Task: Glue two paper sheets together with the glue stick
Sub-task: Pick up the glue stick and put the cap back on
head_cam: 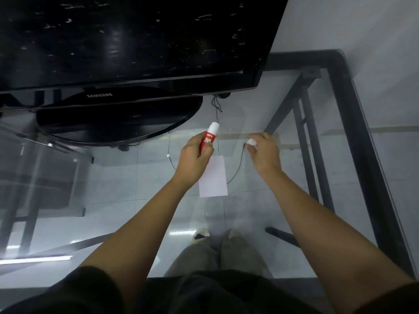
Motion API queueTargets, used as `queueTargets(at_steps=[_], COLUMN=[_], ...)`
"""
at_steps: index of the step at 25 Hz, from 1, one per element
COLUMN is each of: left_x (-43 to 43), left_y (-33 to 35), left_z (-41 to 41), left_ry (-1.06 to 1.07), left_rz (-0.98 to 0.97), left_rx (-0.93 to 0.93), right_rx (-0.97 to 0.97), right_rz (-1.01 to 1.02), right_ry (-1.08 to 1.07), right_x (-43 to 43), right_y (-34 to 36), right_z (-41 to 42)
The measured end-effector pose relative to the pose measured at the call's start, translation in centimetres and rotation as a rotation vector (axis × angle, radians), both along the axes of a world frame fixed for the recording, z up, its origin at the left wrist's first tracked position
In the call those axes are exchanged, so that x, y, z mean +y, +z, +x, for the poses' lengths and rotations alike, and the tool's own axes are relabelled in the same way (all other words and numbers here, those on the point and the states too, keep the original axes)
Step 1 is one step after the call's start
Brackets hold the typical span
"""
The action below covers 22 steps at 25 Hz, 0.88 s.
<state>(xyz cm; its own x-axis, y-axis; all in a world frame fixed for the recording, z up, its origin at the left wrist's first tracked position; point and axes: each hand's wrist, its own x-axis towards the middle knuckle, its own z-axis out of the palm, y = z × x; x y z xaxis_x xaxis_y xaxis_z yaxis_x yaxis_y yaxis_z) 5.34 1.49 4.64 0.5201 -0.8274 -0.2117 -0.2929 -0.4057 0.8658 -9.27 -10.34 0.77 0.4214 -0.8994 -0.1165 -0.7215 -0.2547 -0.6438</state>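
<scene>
Glue stick (pixel 208 138), red barrel with white end pointing away from the person, is gripped in the left hand (pixel 194 155) above the glass bench (pixel 283 200). Right hand (pixel 264 152) is closed on the white cap (pixel 251 142). White paper sheet (pixel 214 177) lies flat on the bench, partly beneath the left hand.

Office or home desk, seen from above.
A monitor (pixel 136 41) on its round stand (pixel 118 118) sits on a black-framed glass table (pixel 353 123); tiled floor (pixel 127 173) shows through.
</scene>
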Motion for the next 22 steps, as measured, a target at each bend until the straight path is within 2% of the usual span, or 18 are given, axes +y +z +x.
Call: queueTargets(at_steps=[2,5,7,9,10,12,14,22], left_x=[0.4,0.9,1.2,1.4,1.5,1.9,2.1,2.8], left_y=[0.5,0.9,1.3,1.6,1.8,2.1,2.3,1.9], left_z=[0.1,0.0,-0.2,-0.2,-0.2,-0.2,-0.4,-2.1], left_ry=[0.04,0.078,0.088,0.092,0.089,0.071,0.046,0.06], left_rz=[-0.045,-0.119,-0.157,-0.174,-0.173,-0.169,-0.182,-0.289], left_rx=[0.072,0.237,0.354,0.445,0.485,0.525,0.526,0.474], right_rx=[-0.23,-0.63,-0.775,-0.774,-0.705,-0.5,-0.407,-0.579], right_rz=[0.101,0.54,0.734,0.771,0.735,0.629,0.553,0.541], right_ry=[-0.127,-0.296,-0.382,-0.377,-0.329,-0.139,0.021,-0.145], right_x=[0.1,1.2,2.3,3.1,3.4,4.0,4.5,5.4], right_y=[1.2,3.6,4.6,5.5,5.7,6.1,6.4,7.3], right_z=[0.3,0.9,0.9,0.9,0.8,0.6,0.8,1.8])
